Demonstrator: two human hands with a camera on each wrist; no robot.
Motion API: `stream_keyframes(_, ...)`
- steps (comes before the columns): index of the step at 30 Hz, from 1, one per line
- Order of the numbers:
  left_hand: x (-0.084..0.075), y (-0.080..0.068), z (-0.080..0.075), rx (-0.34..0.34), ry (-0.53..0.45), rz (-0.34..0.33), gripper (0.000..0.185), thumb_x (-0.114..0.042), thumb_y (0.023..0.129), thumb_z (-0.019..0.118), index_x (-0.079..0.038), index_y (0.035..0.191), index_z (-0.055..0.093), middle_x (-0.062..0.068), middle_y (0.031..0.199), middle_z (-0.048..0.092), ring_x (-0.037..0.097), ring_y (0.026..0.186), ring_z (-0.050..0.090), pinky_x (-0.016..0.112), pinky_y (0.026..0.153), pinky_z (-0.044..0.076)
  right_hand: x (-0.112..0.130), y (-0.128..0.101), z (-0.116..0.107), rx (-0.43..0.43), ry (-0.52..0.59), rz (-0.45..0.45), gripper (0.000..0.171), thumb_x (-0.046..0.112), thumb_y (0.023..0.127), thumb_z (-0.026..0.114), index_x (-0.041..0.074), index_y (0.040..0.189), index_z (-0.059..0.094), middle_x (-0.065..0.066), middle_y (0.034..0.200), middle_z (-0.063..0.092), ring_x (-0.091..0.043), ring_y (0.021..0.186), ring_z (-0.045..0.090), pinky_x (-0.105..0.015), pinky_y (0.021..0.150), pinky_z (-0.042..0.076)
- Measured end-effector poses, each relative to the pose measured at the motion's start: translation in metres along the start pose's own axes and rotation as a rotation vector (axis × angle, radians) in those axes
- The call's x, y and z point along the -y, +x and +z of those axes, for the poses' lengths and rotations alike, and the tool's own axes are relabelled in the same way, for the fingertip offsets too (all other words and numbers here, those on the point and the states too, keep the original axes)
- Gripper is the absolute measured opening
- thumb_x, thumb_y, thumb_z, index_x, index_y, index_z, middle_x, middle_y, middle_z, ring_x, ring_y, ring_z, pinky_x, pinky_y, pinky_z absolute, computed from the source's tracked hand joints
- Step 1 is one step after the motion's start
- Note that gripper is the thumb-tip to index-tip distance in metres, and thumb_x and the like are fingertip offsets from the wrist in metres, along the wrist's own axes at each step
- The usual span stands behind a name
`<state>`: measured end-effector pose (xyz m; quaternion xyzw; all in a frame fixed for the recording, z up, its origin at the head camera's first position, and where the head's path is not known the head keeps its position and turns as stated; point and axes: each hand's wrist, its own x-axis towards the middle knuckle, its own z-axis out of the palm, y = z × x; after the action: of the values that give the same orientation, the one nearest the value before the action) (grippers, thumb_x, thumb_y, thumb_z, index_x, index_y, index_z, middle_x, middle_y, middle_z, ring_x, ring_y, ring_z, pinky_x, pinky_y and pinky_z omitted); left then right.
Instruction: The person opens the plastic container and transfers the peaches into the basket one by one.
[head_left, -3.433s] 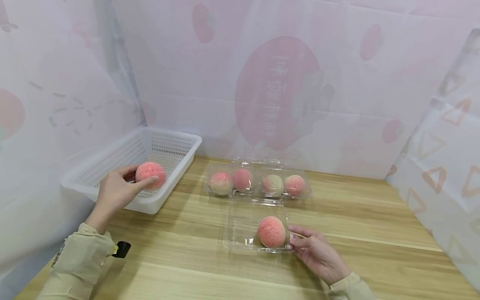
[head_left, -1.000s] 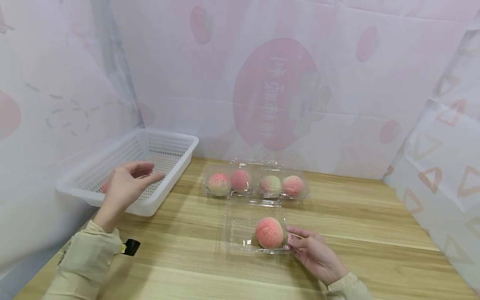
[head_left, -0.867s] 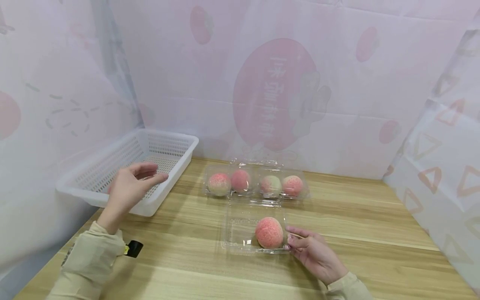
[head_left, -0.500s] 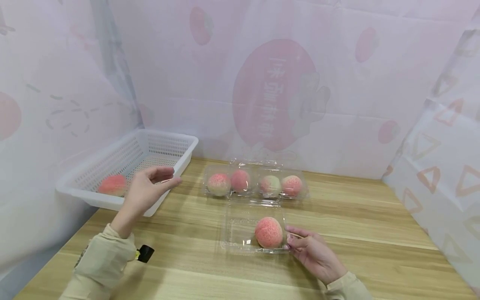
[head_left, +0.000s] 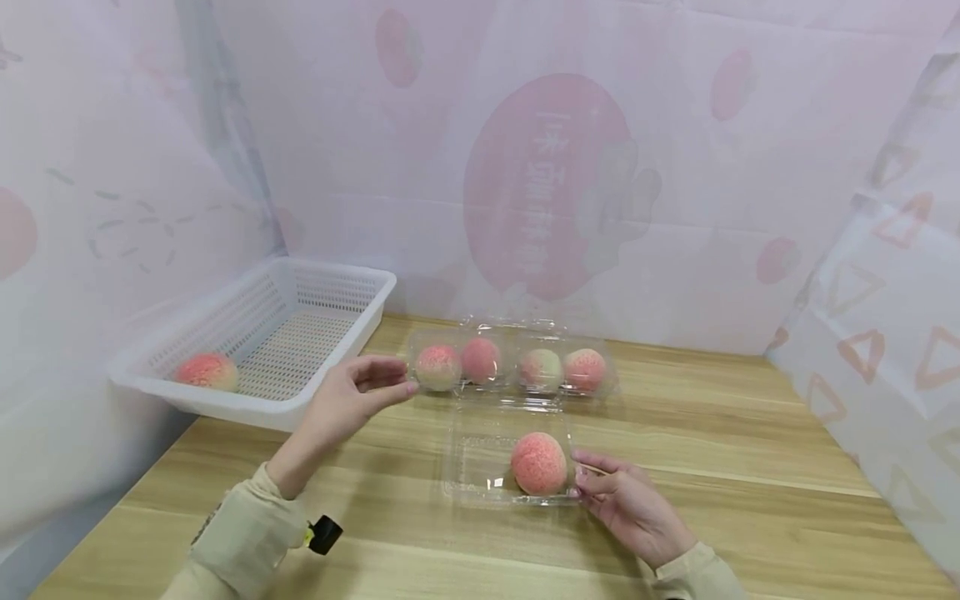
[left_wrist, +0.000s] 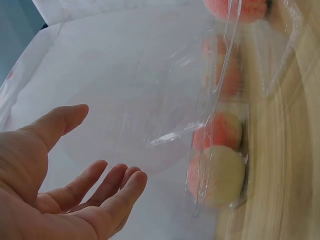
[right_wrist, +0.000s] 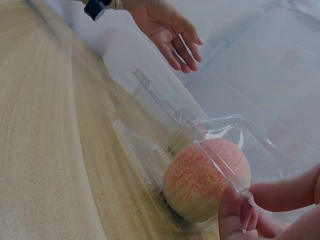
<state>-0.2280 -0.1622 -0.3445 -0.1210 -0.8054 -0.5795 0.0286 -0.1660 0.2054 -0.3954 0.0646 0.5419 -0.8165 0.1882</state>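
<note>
clear plastic is catching the light near the middle of the wooden table [head_left: 750, 500], where an open clamshell tray [head_left: 480, 467] is lying with one pink peach [head_left: 538, 463] sitting in its right half. the right hand [head_left: 633, 510] is resting at the tray's right edge, its fingertips [right_wrist: 235, 212] pinching the thin plastic rim just beside the peach. the left hand [head_left: 352, 400] is hovering above the table between the white basket [head_left: 330, 392] and the closed clamshell boxes [head_left: 513, 367], fingers spread and loosely curved, holding nothing, its fingertips just short of the leftmost boxed peach [head_left: 438, 367]. those closed boxes are sitting in a row toward the back edge of the table, with four peaches showing through the lids. another peach [head_left: 206, 371] is lying in the near left corner of the basket, which is sitting at the table's back left corner. pale patterned sheeting is hanging behind and to both sides.
</note>
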Motion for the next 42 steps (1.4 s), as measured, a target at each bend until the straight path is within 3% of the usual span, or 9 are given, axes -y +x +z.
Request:
stream_keyframes(6,-0.007,-0.009,0.037,0.102,-0.121,-0.001,0.050,-0.022,0.080,0.084,0.001,0.120,0.063,0.012,0.118,0.065,0.028,0.111,0.061,0.030,0.089,0.053,0.000,0.000,-0.001,0.011,-0.003,0.000,0.056,-0.011,0.094,0.051,-0.018,0.143,0.025,-0.010,0.104,0.058,-0.014,0.088,0.058,-0.023,0.082,0.050)
stream_keyframes(15,-0.011,-0.012,0.076,0.185,-0.175,0.044,0.047,-0.019,0.080,0.084,-0.001,0.119,0.063,0.011,0.119,0.063,0.027,0.112,0.060,0.032,0.092,0.052,-0.002,-0.001,0.000,-0.009,-0.013,0.001,0.055,-0.010,0.094,0.051,-0.018,0.142,0.026,-0.010,0.104,0.056,-0.014,0.086,0.058,-0.023,0.080,0.051)
stream_keyframes(22,-0.010,-0.010,0.094,0.204,-0.219,0.019,0.049,-0.014,0.079,0.084,0.002,0.119,0.061,0.014,0.121,0.061,0.029,0.111,0.060,0.031,0.091,0.052,-0.001,-0.002,0.001,-0.023,-0.028,-0.007,0.056,-0.009,0.094,0.052,-0.018,0.142,0.027,-0.011,0.109,0.053,-0.015,0.086,0.058,-0.023,0.079,0.050)
stream_keyframes(31,-0.008,-0.005,0.110,0.243,-0.196,-0.003,0.054,-0.017,0.078,0.085,0.001,0.123,0.060,0.012,0.124,0.061,0.034,0.115,0.057,0.044,0.097,0.049,-0.001,0.000,0.001,-0.017,-0.014,-0.003,0.056,-0.011,0.093,0.050,-0.019,0.143,0.024,-0.011,0.106,0.053,-0.013,0.085,0.058,-0.022,0.079,0.050)
stream_keyframes(42,-0.007,-0.004,0.129,0.270,-0.194,-0.016,0.057,-0.012,0.077,0.085,0.004,0.124,0.058,0.015,0.125,0.059,0.035,0.115,0.056,0.043,0.097,0.049,-0.002,0.000,0.003,-0.024,-0.007,-0.003,0.055,-0.012,0.093,0.050,-0.018,0.142,0.026,-0.011,0.104,0.056,-0.014,0.086,0.059,-0.023,0.079,0.051)
